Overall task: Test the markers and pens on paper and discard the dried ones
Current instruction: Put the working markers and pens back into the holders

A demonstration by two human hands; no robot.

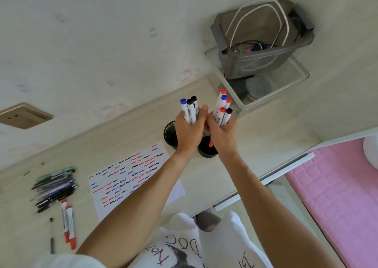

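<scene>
Surface: pale wood-grain desk (255, 145), set against an off-white wall (81, 42) with faint doodles and a beige socket plate (23, 116).
Room: pink quilted bed (335, 196) just beside the desk's right edge.
Left hand (189, 133): raised above the desk, fingers clamped round a bundle of three white-barrelled markers (190, 110), one blue cap and two black caps, caps pointing away from the person.
Right hand (223, 137): touching the left hand, fingers clamped round a bundle of five white-barrelled markers (223, 108), three red caps, one blue, one black.
Holders: two black mesh pen cups (206, 150) standing on the desk directly beneath the hands, largely hidden by them; something red shows inside the nearer cup.
Test sheet: white paper (126, 177) lying flat left of the cups, covered in rows of red, blue and black squiggles; the left forearm crosses its near corner.
Pen pile: heap of dark and green thin pens (55, 188) at the desk's left, blurred.
Loose markers: two red-capped white markers (68, 224) lying side by side near the pile, a thin black pen (51, 235) beside them.
Storage: grey translucent plastic bin (261, 40) with white cord, stacked on a clear plastic tray (286, 85) at the far corner.
Clothing: white printed shirt (204, 247).
</scene>
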